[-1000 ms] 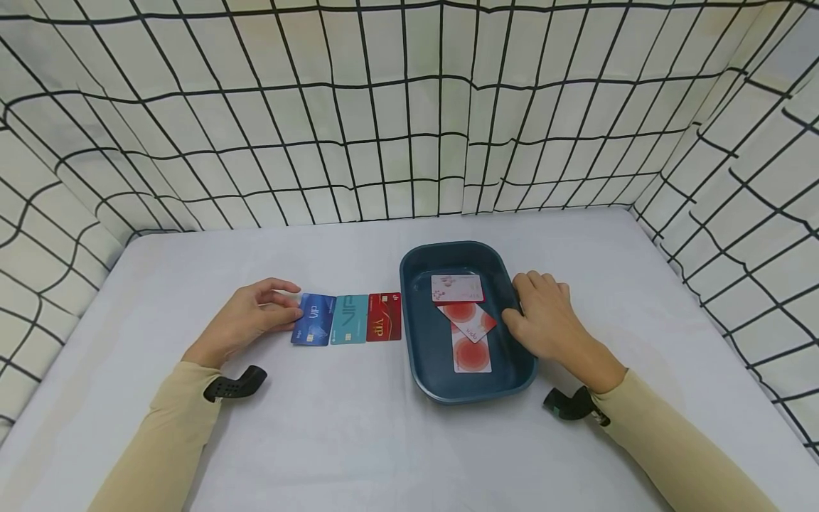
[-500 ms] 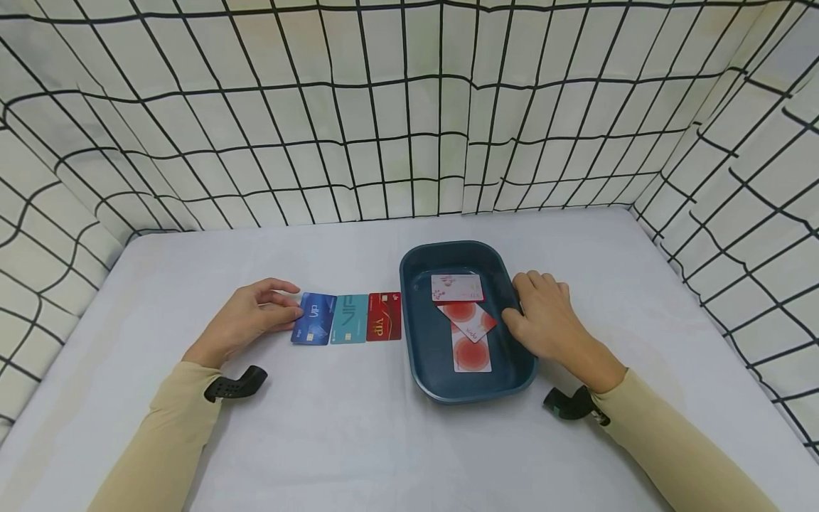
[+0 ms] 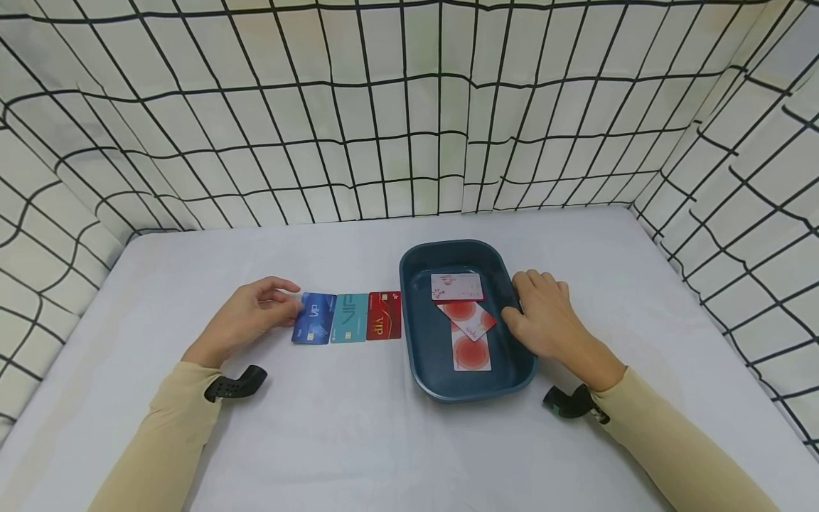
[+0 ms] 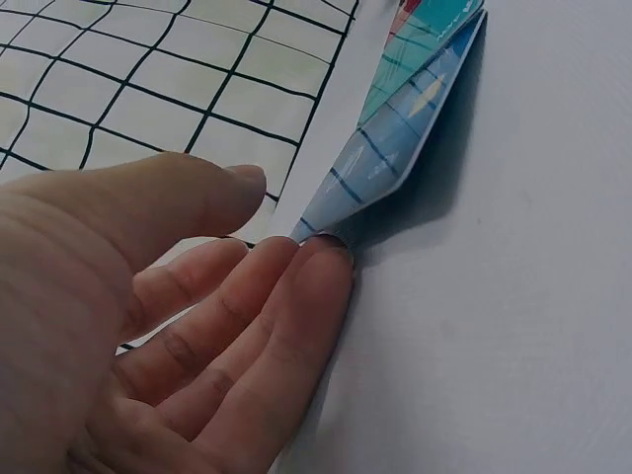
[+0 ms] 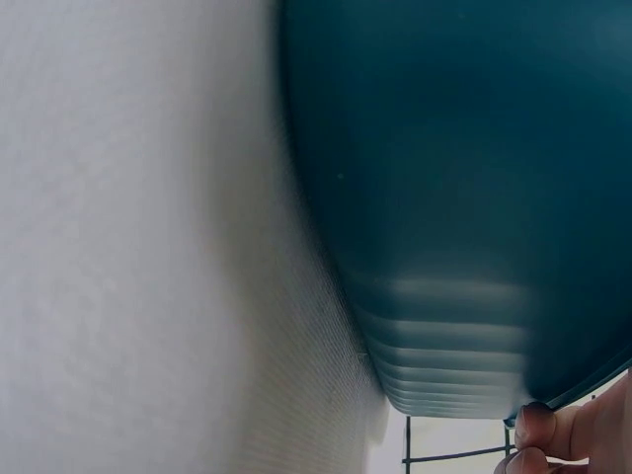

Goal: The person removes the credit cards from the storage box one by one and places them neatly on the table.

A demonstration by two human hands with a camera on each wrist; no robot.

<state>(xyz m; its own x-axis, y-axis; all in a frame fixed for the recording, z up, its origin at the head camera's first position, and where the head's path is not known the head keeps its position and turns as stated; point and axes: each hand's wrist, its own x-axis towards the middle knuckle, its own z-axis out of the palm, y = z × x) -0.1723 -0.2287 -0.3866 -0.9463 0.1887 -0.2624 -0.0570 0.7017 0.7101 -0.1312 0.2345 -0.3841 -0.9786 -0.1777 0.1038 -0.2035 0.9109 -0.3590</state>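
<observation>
A blue VIP card point(image 3: 315, 320) lies at the left end of a row with a teal card point(image 3: 349, 320) and a red card point(image 3: 384, 316). My left hand point(image 3: 249, 313) touches the blue card's left edge. In the left wrist view, fingertips point(image 4: 331, 262) meet that card's near corner, while the thumb point(image 4: 222, 197) stands apart from it. My right hand point(image 3: 544, 313) grips the right rim of a dark blue tray point(image 3: 441, 380). Inside the tray lie a pale pink card point(image 3: 457, 286), a tilted red-and-white card point(image 3: 473, 323) and another below it point(image 3: 472, 355).
A white cloth point(image 3: 352, 441) covers the table. White panels with black grid netting point(image 3: 384, 156) rise at the back and sides. The row of cards ends at the tray's left wall. A black wrist device point(image 3: 235, 384) sits on the left sleeve, with a similar one point(image 3: 569, 404) on the right.
The blue card has shifted very slightly to the right. Both hands and the tray stay nearly where they were.
</observation>
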